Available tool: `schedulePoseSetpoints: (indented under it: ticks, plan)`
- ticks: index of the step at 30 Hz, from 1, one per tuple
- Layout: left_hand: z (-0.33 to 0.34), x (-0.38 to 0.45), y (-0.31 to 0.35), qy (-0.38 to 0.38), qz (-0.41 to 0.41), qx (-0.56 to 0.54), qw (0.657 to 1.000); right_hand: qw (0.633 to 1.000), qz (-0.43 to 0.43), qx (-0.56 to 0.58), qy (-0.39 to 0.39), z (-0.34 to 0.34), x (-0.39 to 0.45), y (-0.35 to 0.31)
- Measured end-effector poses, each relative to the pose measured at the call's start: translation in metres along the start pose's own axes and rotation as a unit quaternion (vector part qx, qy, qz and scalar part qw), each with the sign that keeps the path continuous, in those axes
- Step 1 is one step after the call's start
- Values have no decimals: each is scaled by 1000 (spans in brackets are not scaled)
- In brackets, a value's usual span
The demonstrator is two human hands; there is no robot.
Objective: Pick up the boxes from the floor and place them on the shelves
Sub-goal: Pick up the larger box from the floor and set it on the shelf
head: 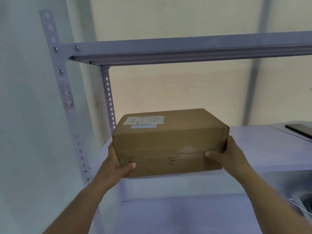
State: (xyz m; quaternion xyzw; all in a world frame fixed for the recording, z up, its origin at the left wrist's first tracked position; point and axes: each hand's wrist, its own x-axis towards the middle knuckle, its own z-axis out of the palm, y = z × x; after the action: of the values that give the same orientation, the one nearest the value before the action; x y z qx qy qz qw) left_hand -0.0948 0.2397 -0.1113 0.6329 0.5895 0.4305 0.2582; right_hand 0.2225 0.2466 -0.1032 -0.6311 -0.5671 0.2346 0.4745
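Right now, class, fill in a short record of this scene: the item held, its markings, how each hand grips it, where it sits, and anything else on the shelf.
Item: cardboard box
Markings: white shipping label on top, handwriting on it
Left hand: grips the box's left end, thumb on the front face
Right hand: grips the right end, thumb on the front face
Position: at the front edge of the middle shelf; whether it rests fully, cannot tell
Other: dark flat object at far right

The label (pixel 143 120) on the box (pixel 168 142) is too blurred to read. A dark flat thing (pixel 299 130) far right is cut by the edge.
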Motion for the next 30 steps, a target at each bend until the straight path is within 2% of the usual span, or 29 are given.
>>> schedulePoseSetpoints:
  ticks: [13,30]
  plan:
    - [0,41,-12,-7,15,-39,999,1000,-1,-25,18,17,30,1]
    - [0,41,-12,-9,31,-63,998,1000,-4,0,-1,14,30,-1]
